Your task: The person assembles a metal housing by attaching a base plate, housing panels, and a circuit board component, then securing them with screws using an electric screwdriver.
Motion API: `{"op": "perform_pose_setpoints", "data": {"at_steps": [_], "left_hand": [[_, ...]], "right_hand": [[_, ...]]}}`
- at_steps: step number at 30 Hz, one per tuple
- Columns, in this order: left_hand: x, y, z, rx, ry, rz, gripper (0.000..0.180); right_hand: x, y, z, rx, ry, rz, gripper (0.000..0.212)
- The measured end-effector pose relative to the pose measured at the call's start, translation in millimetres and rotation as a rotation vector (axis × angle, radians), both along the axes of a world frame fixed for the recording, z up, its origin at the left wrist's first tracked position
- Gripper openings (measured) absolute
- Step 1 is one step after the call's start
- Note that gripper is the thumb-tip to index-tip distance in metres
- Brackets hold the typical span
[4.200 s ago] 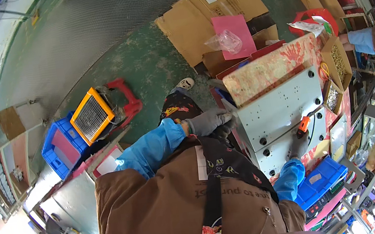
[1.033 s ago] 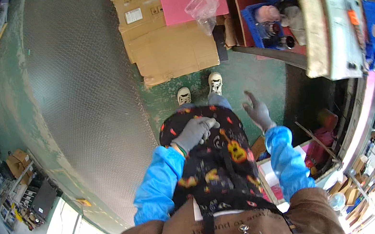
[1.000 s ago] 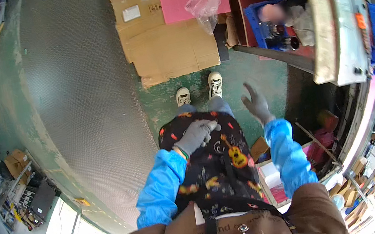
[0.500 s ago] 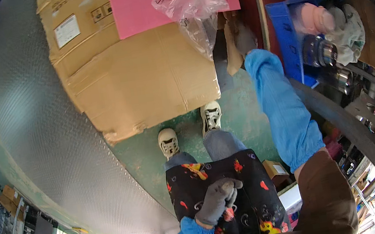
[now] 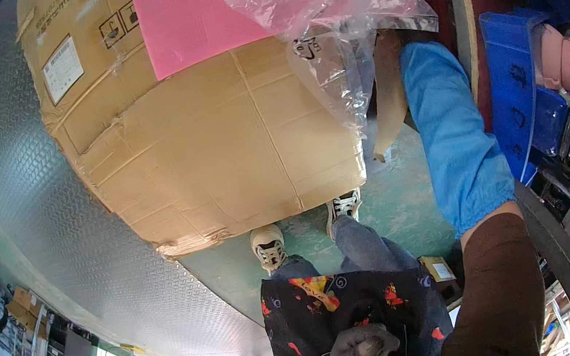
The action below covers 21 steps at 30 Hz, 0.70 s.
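Observation:
My left hand (image 5: 359, 352), in a dark grey glove, is held low in front of my black patterned apron (image 5: 363, 306). Its fingers are curled closed, and nothing shows in them. My right arm, in a blue sleeve cover (image 5: 451, 131), reaches forward past the right edge of a large cardboard sheet (image 5: 199, 146). The right hand is hidden beneath a clear plastic bag (image 5: 334, 60) and beside a narrow brown flap (image 5: 390, 100), so its fingers cannot be seen. The bag lies partly over a pink sheet (image 5: 202, 21) on top of the cardboard.
A blue bin (image 5: 512, 92) holding a pink item (image 5: 558, 60) stands to the right. A dark curved metal bar (image 5: 564, 247) runs close by my right elbow. On the left extends a large silvery textured surface (image 5: 87, 237). A small box (image 5: 441, 272) sits beside my legs.
My view has moved closer to the cardboard. The right arm reaches farther forward, and its gloved hand has gone out of sight under the bag. The left hand remains curled by the apron.

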<state>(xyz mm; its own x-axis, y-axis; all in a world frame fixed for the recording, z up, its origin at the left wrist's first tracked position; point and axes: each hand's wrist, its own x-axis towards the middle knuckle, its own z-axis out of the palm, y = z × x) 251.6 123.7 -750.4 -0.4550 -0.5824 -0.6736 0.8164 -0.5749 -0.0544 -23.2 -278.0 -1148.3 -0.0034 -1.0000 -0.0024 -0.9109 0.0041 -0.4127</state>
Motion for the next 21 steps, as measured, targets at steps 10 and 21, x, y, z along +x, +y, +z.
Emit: {"op": "perform_pose_setpoints", "data": {"at_steps": [10, 21], "left_hand": [[3.3, 31.9, 19.8, 0.115, -0.127, -0.147, 0.037], [74.3, 89.3, 175.4, -0.056, -0.382, -0.621, 0.023]], "right_hand": [[129.8, 147.3, 171.8, 0.289, 0.184, -0.322, 0.034], [160.0, 322.9, 638.3, 0.185, -0.445, 0.317, 0.019]]}}
